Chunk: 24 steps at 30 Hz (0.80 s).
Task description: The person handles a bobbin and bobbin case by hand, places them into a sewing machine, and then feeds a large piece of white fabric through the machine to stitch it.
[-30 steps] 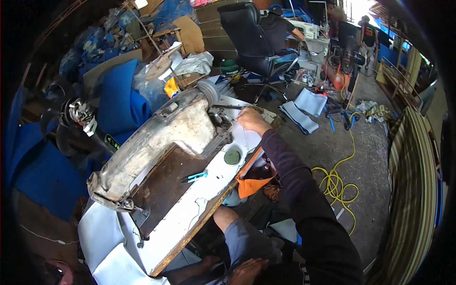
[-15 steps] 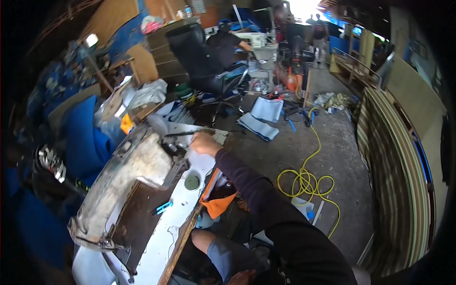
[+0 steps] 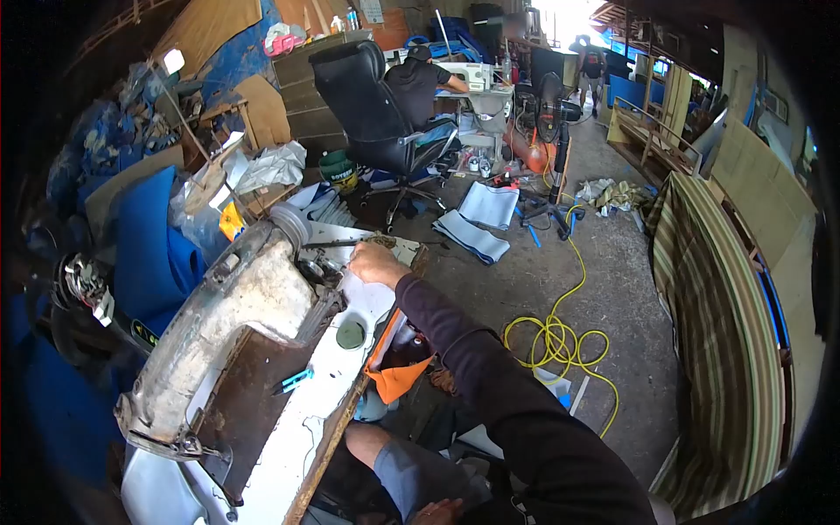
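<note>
Grey, worn metal of the sewing machine [image 3: 236,324] lies tipped back on the white counter [image 3: 293,437]; your right hand [image 3: 374,262] rests at its far end beside the handwheel [image 3: 291,224], fingers curled on a thin dark tool [image 3: 337,244]; your left hand [image 3: 440,511] lies loosely curled on your knee; small blue snips [image 3: 293,381] and a round green lid [image 3: 351,333] lie nearby.

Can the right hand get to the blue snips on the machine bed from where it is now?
Probably yes. The right hand rests at the far end of the white table, beside the sewing machine. The blue snips lie uncovered on the dark bed, nearer the person, with nothing between except a green disc.
</note>
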Available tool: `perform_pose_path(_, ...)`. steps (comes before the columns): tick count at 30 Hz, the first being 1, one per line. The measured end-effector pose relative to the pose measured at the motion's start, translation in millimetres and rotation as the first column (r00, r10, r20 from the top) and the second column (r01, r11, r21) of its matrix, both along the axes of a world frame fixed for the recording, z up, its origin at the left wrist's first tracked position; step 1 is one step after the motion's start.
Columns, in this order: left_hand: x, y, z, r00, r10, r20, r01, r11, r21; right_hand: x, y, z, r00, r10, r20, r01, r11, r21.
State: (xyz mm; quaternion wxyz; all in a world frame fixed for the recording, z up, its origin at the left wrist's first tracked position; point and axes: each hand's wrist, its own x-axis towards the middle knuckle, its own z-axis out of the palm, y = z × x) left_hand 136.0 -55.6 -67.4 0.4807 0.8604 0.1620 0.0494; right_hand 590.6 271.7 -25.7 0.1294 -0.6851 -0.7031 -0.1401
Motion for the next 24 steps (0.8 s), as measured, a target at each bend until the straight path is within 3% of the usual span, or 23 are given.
perform_pose_path(1, -2, -2, 2, 1.000, 0.016, -0.013, -0.016, 1.000, 0.014, 7, 9, -11, 1.000, -0.001, -0.030, 0.001, 1.000, 0.000)
perform_pose_path(2, -4, -4, 3, 0.999, 0.032, -0.030, -0.031, 0.999, 0.025, 12, 21, -21, 0.971, -0.087, -0.221, 0.079, 0.996, -0.046)
perform_pose_path(4, -7, -6, 8, 0.996, 0.066, -0.066, -0.063, 0.997, 0.037, 14, 25, -23, 0.963, -0.073, -0.261, 0.073, 0.997, -0.009)
perform_pose_path(7, -11, -3, 2, 0.998, 0.059, -0.029, -0.061, 0.995, -0.077, 18, 19, -25, 0.999, 0.008, -0.049, -0.009, 1.000, -0.019)
perform_pose_path(10, -15, -6, -11, 0.994, -0.002, 0.109, -0.031, 0.955, 0.294, 18, 21, -24, 0.992, -0.009, -0.123, 0.006, 1.000, -0.022)
perform_pose_path(11, -16, -6, -14, 0.992, -0.005, 0.125, -0.035, 0.948, 0.315, 18, 21, -24, 0.985, -0.023, -0.169, 0.019, 1.000, -0.022)
perform_pose_path(13, -13, -4, -11, 0.993, -0.022, 0.117, -0.010, 0.964, 0.264, 19, 26, -27, 0.955, -0.081, -0.287, 0.065, 0.996, -0.064)
perform_pose_path(16, -8, 1, -7, 0.996, -0.036, 0.078, 0.025, 0.991, 0.131, 26, 38, -47, 0.996, 0.020, -0.088, -0.005, 0.988, 0.157)
perform_pose_path(19, -6, 2, -6, 0.997, -0.046, 0.062, 0.043, 0.998, 0.052, 23, 31, -44, 0.998, 0.007, -0.058, 0.002, 0.988, 0.157)
perform_pose_path(22, -5, 4, -7, 0.997, -0.052, 0.053, 0.053, 0.998, -0.021, 21, 39, -43, 0.957, -0.091, -0.275, 0.106, 0.993, 0.042)
perform_pose_path(24, -5, 5, -8, 0.997, -0.061, 0.049, 0.065, 0.995, -0.078, 33, 32, -45, 0.983, 0.067, -0.174, -0.034, 0.982, 0.184)
